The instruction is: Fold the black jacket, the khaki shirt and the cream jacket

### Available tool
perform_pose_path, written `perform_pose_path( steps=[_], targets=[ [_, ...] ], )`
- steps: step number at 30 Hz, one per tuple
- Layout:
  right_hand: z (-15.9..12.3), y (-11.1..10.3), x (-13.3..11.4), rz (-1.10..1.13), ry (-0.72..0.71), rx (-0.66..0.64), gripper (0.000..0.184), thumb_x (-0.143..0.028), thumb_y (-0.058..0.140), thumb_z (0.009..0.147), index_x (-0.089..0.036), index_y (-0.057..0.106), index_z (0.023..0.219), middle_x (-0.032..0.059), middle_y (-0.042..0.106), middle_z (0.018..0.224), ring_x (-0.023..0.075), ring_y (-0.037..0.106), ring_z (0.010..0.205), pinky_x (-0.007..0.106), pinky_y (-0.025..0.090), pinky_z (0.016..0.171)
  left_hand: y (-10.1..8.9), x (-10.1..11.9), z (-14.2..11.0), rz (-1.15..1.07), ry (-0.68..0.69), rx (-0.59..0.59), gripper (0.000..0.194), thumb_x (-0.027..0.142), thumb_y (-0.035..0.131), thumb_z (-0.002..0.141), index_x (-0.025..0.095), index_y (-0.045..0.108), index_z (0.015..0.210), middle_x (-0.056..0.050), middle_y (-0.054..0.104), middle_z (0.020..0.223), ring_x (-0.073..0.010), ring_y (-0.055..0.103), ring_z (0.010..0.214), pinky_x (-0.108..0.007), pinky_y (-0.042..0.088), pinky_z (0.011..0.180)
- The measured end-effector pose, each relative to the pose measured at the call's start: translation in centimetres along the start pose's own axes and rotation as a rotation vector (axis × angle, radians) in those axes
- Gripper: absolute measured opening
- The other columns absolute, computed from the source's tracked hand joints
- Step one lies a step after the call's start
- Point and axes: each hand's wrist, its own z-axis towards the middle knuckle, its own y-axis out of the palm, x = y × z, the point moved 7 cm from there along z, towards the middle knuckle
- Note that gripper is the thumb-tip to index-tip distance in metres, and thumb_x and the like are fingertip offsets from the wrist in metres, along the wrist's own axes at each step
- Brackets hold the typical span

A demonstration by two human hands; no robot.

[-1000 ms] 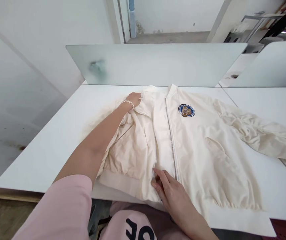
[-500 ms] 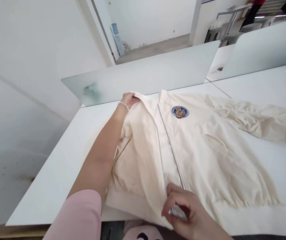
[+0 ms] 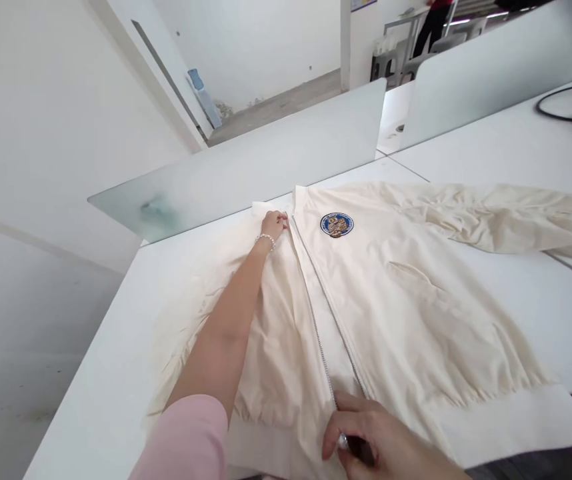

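A cream zip-up jacket point(image 3: 446, 333) lies front up with its zipper undone, the two toothed edges a narrow gap apart. On its chest is a round blue patch point(image 3: 337, 225) with a brown animal figure. My left hand point(image 3: 275, 224), a beaded bracelet at the wrist, is closed on the front edge just below the collar. Near the hem, my right hand point(image 3: 371, 437) pinches the bottom of the same front edge, by the zipper. Its fingers partly hide that zipper end, and a small shiny bit shows between them.
The jacket is spread on a white table point(image 3: 111, 380). Behind it stands a frosted divider point(image 3: 246, 170), with a second divider point(image 3: 496, 80) to the right. A black cable point(image 3: 549, 110) lies at the far right. A person point(image 3: 433, 30) stands in the background near stools.
My left hand has moved right and down, bringing the collar end of its front edge closer to the other side. My right hand stays near the hem. The camera view has shifted.
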Motion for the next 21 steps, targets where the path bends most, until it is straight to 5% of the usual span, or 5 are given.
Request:
perform_pose_path(
  steps=[4,9,16,21],
  targets=[
    [-0.4,-0.6,-0.8,-0.02,-0.034,0.04,0.042,0.007,0.047,0.064,-0.02,0.071,0.086,-0.0003,0.056,0.089,0.01,0.058,0.077,0.016,0.039,0.062,0.1,0.8,-1.2,0.251,0.118,0.017,0.02,0.016,0.05,0.09,0.015,0.061,0.107,-0.014,0.05,0.134,-0.0266,0.05,0.125,-0.043,0.036,0.115],
    [-1.2,-1.5,-0.6,-0.01,-0.033,0.107,0.039,0.007,0.045,0.066,-0.019,0.07,0.082,0.0011,0.054,0.086,0.0106,0.057,0.072,0.018,0.036,0.058,1.0,1.2,-2.8,0.729,0.249,0.017,0.041,0.026,0.032,0.097,0.019,0.05,0.133,-0.013,0.047,0.141,-0.03,0.042,0.131,-0.051,0.034,0.113],
    [-2.3,-0.6,1.1,0.001,0.004,0.065,0.038,0.009,0.048,0.067,-0.017,0.072,0.079,0.0014,0.056,0.085,0.0115,0.059,0.076,0.017,0.038,0.062,0.4,1.0,-3.3,0.768,0.258,-0.006,0.047,0.032,0.034,0.095,0.014,0.047,0.137,-0.017,0.041,0.146,-0.0301,0.042,0.134,-0.051,0.03,0.117],
    [-2.1,0.2,1.8,0.023,0.088,-0.01,0.037,0.007,0.051,0.066,-0.018,0.074,0.081,0.0001,0.057,0.084,0.0102,0.058,0.072,0.016,0.036,0.057,0.2,1.3,-3.9,0.706,0.298,-0.074,0.058,0.019,0.031,0.091,0.014,0.032,0.148,-0.013,0.025,0.159,-0.0236,0.027,0.147,-0.054,0.02,0.123]
  ],
)
